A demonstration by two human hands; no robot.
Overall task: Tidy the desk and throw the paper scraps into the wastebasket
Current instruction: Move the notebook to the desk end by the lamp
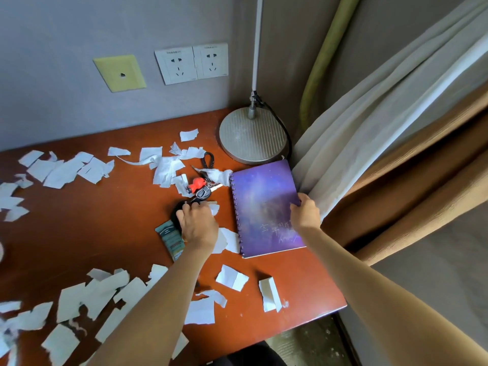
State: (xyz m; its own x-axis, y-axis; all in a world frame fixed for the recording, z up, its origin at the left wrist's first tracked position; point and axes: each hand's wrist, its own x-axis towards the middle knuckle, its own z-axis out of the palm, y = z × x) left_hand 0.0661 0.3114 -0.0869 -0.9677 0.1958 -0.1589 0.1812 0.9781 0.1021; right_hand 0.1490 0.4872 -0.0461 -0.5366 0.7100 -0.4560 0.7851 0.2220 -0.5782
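White paper scraps point(60, 170) lie scattered over the red-brown desk point(111, 233), at the back, the left and the front. A purple spiral notebook point(261, 202) lies flat at the right end of the desk. My right hand point(305, 213) grips its right edge, thumb on the cover. My left hand point(196, 224) is palm down, fingers closed over a black object point(176, 211) next to a bunch of keys point(202, 190) with a red fob. A teal packet point(171, 239) sits just left of that hand.
A round grey lamp base point(252, 136) with its pole stands in the back right corner. Curtains point(383, 143) hang against the desk's right edge. Wall sockets point(191, 63) are above the desk. The floor point(306, 342) shows below the front right corner.
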